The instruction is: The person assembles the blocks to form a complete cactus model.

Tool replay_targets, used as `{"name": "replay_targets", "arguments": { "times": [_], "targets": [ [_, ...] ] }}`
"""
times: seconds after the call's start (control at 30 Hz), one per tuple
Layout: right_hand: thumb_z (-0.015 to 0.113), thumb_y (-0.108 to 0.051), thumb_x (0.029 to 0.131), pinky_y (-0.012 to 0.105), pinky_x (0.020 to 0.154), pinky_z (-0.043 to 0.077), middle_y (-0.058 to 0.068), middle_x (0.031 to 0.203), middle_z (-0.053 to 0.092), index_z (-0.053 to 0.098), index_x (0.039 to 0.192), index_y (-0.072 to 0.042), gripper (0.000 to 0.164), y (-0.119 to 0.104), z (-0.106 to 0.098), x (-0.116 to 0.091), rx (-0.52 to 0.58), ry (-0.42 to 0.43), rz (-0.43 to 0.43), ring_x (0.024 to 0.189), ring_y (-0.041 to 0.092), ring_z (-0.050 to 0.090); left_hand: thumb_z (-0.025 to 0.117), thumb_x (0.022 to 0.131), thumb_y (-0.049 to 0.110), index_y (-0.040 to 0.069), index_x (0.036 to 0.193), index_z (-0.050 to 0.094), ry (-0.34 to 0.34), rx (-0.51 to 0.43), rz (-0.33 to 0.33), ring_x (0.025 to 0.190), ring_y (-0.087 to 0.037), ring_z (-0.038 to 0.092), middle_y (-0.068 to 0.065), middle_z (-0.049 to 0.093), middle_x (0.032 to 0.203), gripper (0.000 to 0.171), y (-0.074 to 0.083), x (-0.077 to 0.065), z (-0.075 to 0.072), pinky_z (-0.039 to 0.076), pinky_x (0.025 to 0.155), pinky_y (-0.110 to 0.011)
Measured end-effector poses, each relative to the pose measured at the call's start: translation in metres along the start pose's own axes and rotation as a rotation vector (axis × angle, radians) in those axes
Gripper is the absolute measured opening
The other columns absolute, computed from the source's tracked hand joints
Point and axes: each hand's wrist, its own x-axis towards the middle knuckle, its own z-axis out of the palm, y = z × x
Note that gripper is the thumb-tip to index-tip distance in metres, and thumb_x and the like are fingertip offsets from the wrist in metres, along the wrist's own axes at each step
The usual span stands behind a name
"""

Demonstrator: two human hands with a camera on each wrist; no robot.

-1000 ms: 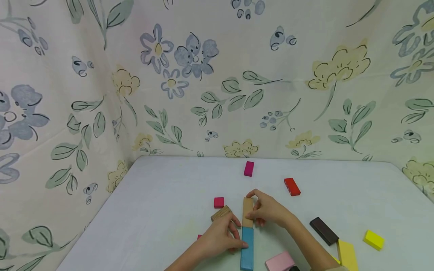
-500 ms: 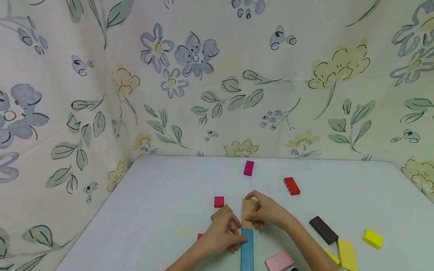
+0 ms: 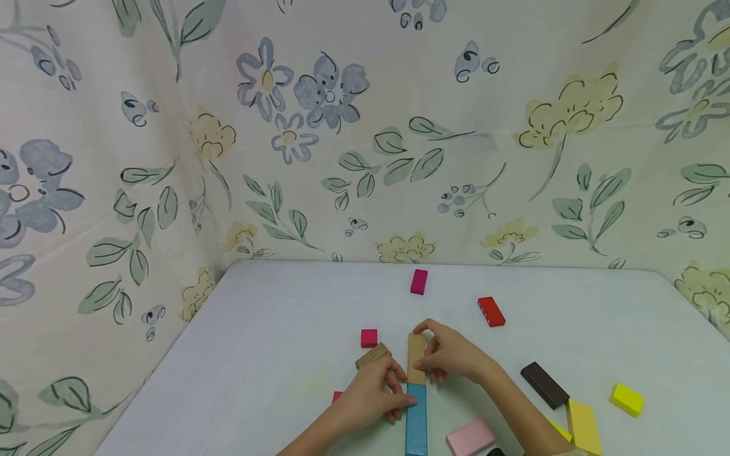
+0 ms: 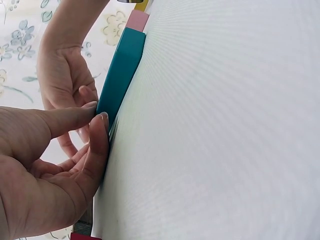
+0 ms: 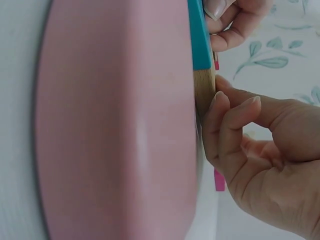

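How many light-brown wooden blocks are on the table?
2: a tan block in the right hand and a grained block partly behind the left hand. Others may be hidden.

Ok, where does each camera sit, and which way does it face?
Head: on the head, facing forward and down at the white table; left hand, right hand and forearms show.
Left wrist: worn there, facing the blue block; left hand near, right hand beyond.
Right wrist: worn there, facing the light wooden block past the pink block; right hand near, left hand at top.
Both wrist views share the blue block.
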Motion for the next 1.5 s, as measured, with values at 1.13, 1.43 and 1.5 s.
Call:
{"name": "replay_targets", "arguments": {
  "times": [1.13,1.43,1.5],
  "targets": [
    [0.072,-0.010,0.100,0.027,0.071,0.060,0.004,0.101,0.067,0.049,0.148,-0.002,0.055,0.034,-0.113,-0.100,-0.233,0.256,-0.197,0.080,0.011,0.070,0.083,0.092,0.013,-0.001,0.158,0.042,-0.117,0.166,0.093,0.053,-0.006,0.056,0.008,0.062,0.085,0.079,-0.001,0.005,-0.009,0.049,0.056,-0.018],
    [0.073,-0.012,0.100,0.021,0.068,0.054,-0.001,0.105,0.073,0.053,0.145,-0.002,0.050,0.059,-0.145,-0.119,-0.351,0.417,-0.111,0.086,-0.006,0.063,0.080,0.096,0.015,-0.001,0.159,0.043,-0.162,0.219,0.112,0.052,-0.003,0.055,0.011,0.061,0.085,0.075,0.000,0.006,-0.010,0.045,0.057,-0.016],
    [0.073,-0.015,0.101,0.021,0.068,0.053,0.002,0.108,0.074,0.052,0.146,-0.003,0.050,0.065,-0.151,-0.121,-0.352,0.427,-0.076,0.086,-0.009,0.062,0.080,0.095,0.014,0.001,0.159,0.044,-0.156,0.204,0.096,0.052,-0.005,0.055,0.010,0.062,0.085,0.075,0.001,0.005,-0.009,0.044,0.057,-0.016]
  ]
}}
